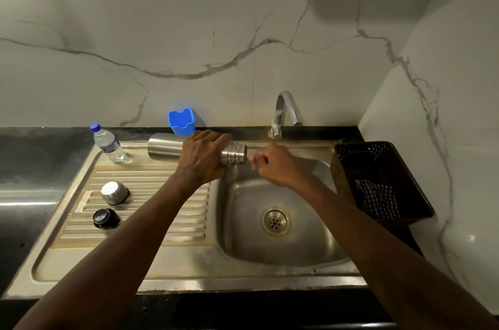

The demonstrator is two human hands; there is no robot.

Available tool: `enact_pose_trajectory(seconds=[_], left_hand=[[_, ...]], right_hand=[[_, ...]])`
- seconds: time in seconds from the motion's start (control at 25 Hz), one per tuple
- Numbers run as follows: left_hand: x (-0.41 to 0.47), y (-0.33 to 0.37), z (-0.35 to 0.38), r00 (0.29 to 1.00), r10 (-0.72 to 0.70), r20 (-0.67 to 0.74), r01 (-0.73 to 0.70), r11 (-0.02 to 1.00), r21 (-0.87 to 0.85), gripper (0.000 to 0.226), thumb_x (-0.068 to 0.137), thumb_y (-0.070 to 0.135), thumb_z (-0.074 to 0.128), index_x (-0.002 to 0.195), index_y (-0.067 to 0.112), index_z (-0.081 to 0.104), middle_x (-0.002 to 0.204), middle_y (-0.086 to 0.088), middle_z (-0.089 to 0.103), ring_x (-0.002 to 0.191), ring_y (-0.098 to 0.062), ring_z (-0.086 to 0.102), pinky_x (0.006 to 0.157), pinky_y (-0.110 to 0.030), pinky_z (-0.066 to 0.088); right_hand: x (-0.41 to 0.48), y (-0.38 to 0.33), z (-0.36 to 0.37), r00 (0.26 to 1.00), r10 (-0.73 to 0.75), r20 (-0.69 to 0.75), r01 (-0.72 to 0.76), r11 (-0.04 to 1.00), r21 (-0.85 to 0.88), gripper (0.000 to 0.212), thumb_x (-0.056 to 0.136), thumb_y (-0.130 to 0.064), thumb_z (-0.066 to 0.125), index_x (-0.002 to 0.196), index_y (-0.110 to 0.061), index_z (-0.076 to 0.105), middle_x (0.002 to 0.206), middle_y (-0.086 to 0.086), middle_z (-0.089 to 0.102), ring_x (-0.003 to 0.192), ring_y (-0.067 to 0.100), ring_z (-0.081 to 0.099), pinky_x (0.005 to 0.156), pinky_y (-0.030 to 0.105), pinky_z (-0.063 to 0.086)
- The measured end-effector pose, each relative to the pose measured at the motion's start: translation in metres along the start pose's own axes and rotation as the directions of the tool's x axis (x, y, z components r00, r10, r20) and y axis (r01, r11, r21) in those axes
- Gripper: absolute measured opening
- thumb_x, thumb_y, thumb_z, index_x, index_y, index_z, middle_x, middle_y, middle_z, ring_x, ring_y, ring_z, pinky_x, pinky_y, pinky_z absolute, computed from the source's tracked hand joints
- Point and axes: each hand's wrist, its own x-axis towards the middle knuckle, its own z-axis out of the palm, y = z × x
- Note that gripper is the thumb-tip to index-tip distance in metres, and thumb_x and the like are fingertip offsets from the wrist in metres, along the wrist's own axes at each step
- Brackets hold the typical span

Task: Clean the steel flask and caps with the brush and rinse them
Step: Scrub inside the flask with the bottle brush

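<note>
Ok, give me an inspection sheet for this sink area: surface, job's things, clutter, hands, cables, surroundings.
Surface: steel sink with a ribbed drainboard, set in a dark counter.
Job's things: flask held sideways, open mouth to the right; steel cap and black cap on the drainboard; brush shows only as a thin dark handle, blurred.
Clutter: water bottle, blue holder, basket with a checked cloth.
Hands: left hand grips the flask near its neck; right hand at the mouth, fingers curled on the brush.
Cables: nothing seen.
Surroundings: marbled wall, tap.
</note>
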Motion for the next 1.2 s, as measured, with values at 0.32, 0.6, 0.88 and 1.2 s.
enact_pose_trajectory(seconds=[0.32,0.6,0.88,1.2], left_hand=[[0.011,0.0,-0.009,0.999,0.053,-0.011,-0.053,0.998,0.031,0.054,0.065,0.039,0.082,0.112,0.016,0.068,0.099,-0.007,0.075,0.087,-0.032,0.071,0.078,-0.041,0.054],[0.002,0.005,0.0,0.998,-0.04,-0.053,0.037,0.998,-0.044,0.056,0.061,0.03,0.088,0.111,0.017,0.068,0.093,-0.005,0.074,0.082,-0.03,0.071,0.073,-0.039,0.055],[0.007,0.004,0.001,0.996,-0.046,-0.074,0.043,0.998,-0.046,0.058,0.063,0.033,0.089,0.114,0.017,0.068,0.096,-0.006,0.075,0.084,-0.031,0.071,0.074,-0.039,0.054],[0.006,0.008,0.0,0.997,-0.011,-0.078,0.008,0.999,-0.05,0.055,0.063,0.034,0.088,0.112,0.018,0.067,0.095,-0.005,0.074,0.084,-0.03,0.07,0.075,-0.039,0.054]], right_hand=[[0.009,0.004,-0.007,0.999,0.031,-0.025,-0.028,0.992,0.119,0.028,0.102,-0.026,0.062,0.087,-0.007,0.076,0.073,0.009,0.069,0.054,0.008,0.052,0.057,0.023,0.043],[0.009,-0.002,-0.016,0.997,-0.023,-0.077,0.029,0.997,0.073,0.029,0.102,-0.032,0.062,0.09,-0.013,0.08,0.073,0.001,0.069,0.058,0.005,0.059,0.057,0.023,0.049],[0.004,-0.008,-0.018,1.0,-0.02,-0.012,0.021,0.999,0.044,0.028,0.103,-0.029,0.06,0.087,-0.012,0.075,0.07,-0.001,0.065,0.054,-0.001,0.057,0.055,0.017,0.047],[-0.005,-0.001,-0.01,0.999,-0.008,0.038,0.005,0.997,0.082,0.032,0.105,-0.026,0.059,0.085,-0.006,0.074,0.064,-0.001,0.063,0.05,0.0,0.056,0.051,0.014,0.043]])
